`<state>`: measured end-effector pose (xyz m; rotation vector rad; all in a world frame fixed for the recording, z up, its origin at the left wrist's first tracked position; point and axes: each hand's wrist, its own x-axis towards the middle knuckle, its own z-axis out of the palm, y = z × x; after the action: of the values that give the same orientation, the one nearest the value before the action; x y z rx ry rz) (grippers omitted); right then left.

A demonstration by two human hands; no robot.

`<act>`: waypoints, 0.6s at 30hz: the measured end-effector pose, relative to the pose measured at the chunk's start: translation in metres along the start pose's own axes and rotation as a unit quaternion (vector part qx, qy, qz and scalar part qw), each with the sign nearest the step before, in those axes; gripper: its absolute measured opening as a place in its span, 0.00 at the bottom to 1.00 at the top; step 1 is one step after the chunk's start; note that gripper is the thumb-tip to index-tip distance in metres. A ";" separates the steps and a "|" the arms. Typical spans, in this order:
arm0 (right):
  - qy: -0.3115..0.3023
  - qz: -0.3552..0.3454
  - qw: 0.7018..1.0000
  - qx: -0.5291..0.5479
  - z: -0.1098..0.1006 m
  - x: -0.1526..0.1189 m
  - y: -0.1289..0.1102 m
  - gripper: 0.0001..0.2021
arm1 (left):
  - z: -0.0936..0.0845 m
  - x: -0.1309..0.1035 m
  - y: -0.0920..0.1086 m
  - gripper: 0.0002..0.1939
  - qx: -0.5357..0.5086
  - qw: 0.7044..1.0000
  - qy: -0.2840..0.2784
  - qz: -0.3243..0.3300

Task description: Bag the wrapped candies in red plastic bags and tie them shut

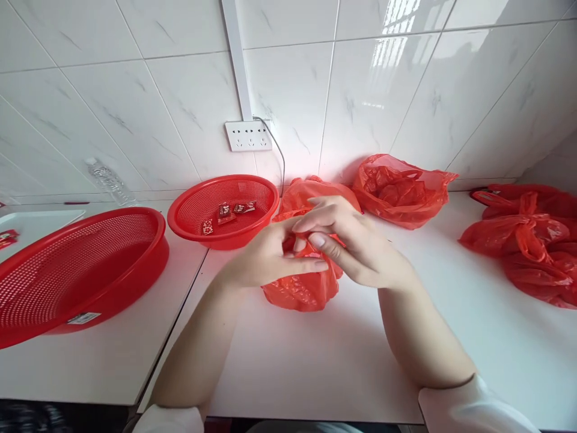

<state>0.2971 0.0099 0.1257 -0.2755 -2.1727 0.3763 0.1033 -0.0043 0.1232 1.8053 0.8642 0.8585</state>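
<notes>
A filled red plastic bag [302, 294] rests on the white table in front of me, its top gathered up between my hands. My left hand [270, 252] is closed around the bag's upper part from the left, thumb pointing right. From the other side my right hand [349, 240] pinches the red plastic, its fingers crossing over those of the left. What lies inside the bag is hidden. Behind my hands sits another red bag [322, 189], partly covered by them.
Left of my hands is a red round basket [180, 219] holding several small packets [226, 210]. A larger red basket [153, 252] stands further left, near a white tray [49, 219]. An open red bag [401, 186] and knotted red bags [536, 234] lie right. A socket [247, 136] is on the wall.
</notes>
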 end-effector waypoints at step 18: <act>0.086 0.068 0.994 0.008 0.005 -0.003 0.029 0.09 | -0.019 0.000 -0.007 0.19 -0.164 0.977 0.099 -0.095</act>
<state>0.2966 0.0353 0.1103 -0.4316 -1.9858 0.4303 0.0861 0.0065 0.1232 1.3450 0.9428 1.0038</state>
